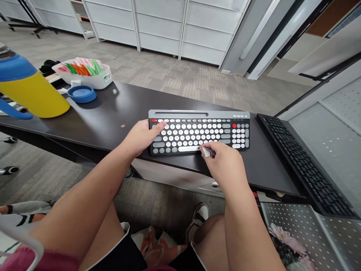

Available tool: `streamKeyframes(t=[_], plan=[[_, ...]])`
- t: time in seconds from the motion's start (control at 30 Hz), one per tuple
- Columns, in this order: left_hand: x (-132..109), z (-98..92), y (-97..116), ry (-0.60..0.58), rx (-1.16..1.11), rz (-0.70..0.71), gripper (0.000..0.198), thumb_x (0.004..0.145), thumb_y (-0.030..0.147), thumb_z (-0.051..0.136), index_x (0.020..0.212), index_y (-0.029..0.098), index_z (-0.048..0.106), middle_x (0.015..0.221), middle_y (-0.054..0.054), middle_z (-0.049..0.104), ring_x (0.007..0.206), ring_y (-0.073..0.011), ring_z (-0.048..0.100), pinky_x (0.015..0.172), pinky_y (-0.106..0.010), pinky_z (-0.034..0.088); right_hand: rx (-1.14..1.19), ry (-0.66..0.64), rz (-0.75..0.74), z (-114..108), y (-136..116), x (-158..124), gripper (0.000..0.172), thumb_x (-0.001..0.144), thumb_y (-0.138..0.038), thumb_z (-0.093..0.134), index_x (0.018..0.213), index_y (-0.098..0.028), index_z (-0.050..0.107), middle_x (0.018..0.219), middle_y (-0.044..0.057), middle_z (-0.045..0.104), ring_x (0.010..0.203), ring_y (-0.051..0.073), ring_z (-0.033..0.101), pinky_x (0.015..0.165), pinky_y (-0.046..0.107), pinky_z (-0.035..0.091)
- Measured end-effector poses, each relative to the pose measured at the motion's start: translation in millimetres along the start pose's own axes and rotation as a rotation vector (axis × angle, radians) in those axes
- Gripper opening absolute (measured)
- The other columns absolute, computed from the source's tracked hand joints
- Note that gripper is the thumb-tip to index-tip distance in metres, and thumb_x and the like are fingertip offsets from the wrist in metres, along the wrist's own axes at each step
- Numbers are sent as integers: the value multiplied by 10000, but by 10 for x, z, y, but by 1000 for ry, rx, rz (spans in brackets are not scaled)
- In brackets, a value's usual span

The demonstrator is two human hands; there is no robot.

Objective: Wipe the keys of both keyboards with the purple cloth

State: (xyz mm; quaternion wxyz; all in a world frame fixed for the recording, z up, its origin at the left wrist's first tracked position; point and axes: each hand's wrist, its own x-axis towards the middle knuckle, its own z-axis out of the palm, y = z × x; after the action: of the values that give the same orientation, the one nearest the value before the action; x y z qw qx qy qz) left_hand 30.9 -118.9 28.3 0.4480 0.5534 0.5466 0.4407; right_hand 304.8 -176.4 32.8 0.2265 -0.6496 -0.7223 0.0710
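Note:
A grey and black keyboard (194, 131) with round white keys and two red keys lies on the dark desk. My left hand (142, 136) grips its left end, the thumb on the upper left keys and the other fingers hidden beneath or behind the edge. My right hand (222, 160) is closed on a small folded cloth (208, 152) with a zigzag edge. The cloth and fingertips are at the space bar, by the keyboard's front edge. Most of the cloth is hidden in the hand.
The dark desk (118, 103) holds a yellow and blue tumbler (34, 88), a blue lid (81, 93) and a white basket (94, 79) of colourful packets at left. A black keyboard (304, 162) lies at right. Pink flowers (287, 239) are at lower right.

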Motion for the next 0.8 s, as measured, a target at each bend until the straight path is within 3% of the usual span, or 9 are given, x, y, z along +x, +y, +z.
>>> streamKeyframes(t=[0.33,0.53,0.8], plan=[[10,-1,-10,-9,0,-7,516,877,693,745,1079,221,789,1152,-81,824,973,-294,770,872,-404,619,46,-22,-17,-28,-24,-13,156,985,-267,640,1030,-280,789,1031,9,800,873,216,712,717,341,456],[-7,-12,5,-13,43,-1,526,893,707,720,1088,224,791,1146,-74,826,1004,-298,769,879,-400,616,20,19,91,-52,13,0,158,999,-373,636,1042,-297,768,1012,-2,801,821,218,689,682,334,418],[-6,-21,-15,-12,68,12,500,893,682,730,1098,231,802,1153,-66,828,1011,-301,771,880,-397,615,-80,41,88,68,-137,-50,158,1015,-350,625,1051,-258,748,1022,36,797,801,234,663,648,327,338]])
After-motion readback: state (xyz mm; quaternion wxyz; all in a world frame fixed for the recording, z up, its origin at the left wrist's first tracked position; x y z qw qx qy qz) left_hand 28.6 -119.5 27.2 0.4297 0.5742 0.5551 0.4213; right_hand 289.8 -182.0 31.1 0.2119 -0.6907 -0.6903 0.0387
